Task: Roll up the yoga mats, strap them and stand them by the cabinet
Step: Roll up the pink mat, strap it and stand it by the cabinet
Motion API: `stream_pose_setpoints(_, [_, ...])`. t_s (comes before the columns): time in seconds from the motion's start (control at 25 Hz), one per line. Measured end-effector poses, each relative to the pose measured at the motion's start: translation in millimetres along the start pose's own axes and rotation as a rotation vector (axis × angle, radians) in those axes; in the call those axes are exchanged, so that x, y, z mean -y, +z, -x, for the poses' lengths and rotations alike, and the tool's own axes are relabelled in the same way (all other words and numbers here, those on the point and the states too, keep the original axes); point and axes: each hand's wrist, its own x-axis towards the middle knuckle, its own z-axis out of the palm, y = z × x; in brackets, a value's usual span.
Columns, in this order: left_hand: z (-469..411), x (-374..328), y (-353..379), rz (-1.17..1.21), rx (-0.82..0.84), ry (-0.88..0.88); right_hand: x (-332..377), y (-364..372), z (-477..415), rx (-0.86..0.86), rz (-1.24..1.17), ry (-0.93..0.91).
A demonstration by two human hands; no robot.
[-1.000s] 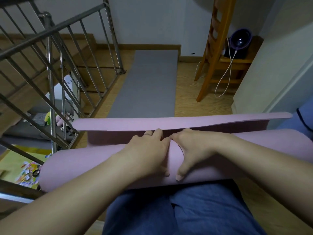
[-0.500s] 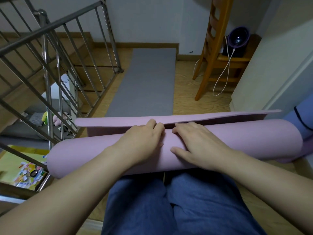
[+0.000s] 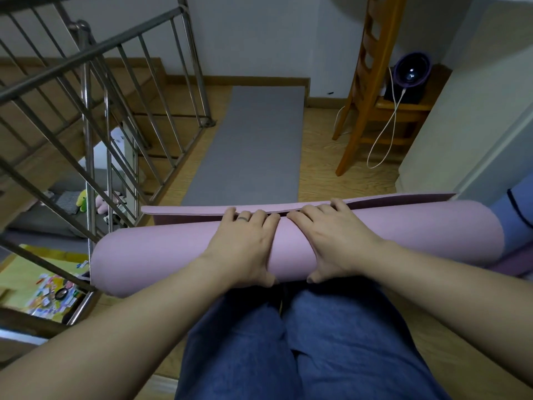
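The pink mat (image 3: 161,255) lies as a thick roll across the near floor (image 3: 317,157), running left to right just beyond the person's knees in blue jeans (image 3: 331,342). Its last unrolled strip (image 3: 184,210) still sticks out flat along the far side of the roll. Both hands sit side by side on the middle of the roll, a narrow gap of pink between them. The left hand (image 3: 245,246), with a ring (image 3: 243,218) on one finger, has its fingers (image 3: 261,216) curled over the top to the far edge and its thumb pressed on the near side. The right hand (image 3: 334,241) grips the same way, fingers (image 3: 310,213) bent over the far side, thumb tucked low and near. Farther off, a grey mat (image 3: 253,145) lies flat and unrolled on the floor, reaching to the far wall. A metal stair railing (image 3: 86,125) stands on the left; a wooden ladder (image 3: 363,82) and a hanging white cable (image 3: 386,134) are at the far right.
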Motion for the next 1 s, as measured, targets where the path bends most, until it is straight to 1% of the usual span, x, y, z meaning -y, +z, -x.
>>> stream_pose_setpoints(0.12, [13.9,3.5,-17.2,0.011,0.035,0.060,0.2,-21.5,10.6,0.058,-0.015,-0.067])
stream_pose_setpoints(0.24, [30.4,-1.8,-22.9,0.078,0.145,0.087,6.3,-31.9,23.8,0.166,-0.037,-0.123])
stream_pose_setpoints(0.36, [32.6,-4.5,-24.2,0.137,0.227,0.100,9.8,-28.6,29.5,0.212,-0.114,-0.115])
stream_pose_setpoints(0.48, [26.0,-3.1,-27.2,0.119,0.217,0.099,8.2,-29.1,31.4,0.191,-0.171,-0.064])
stream_pose_setpoints(0.6, [21.5,0.5,-28.1,0.043,0.160,0.126,10.8,-31.9,34.7,0.135,-0.219,-0.080])
stream_pose_setpoints(0.72, [17.3,6.3,-28.3,0.109,0.200,0.087,12.0,-31.3,35.4,0.064,-0.237,-0.083])
stream_pose_setpoints(0.88, [13.4,11.1,-21.5,0.176,0.138,0.013,6.6,-23.4,27.3,-0.019,-0.235,-0.019])
stream_pose_setpoints(1.0, [12.8,12.7,-10.8,0.182,0.141,-0.007,2.4,-16.4,21.3,0.013,-0.222,-0.028])
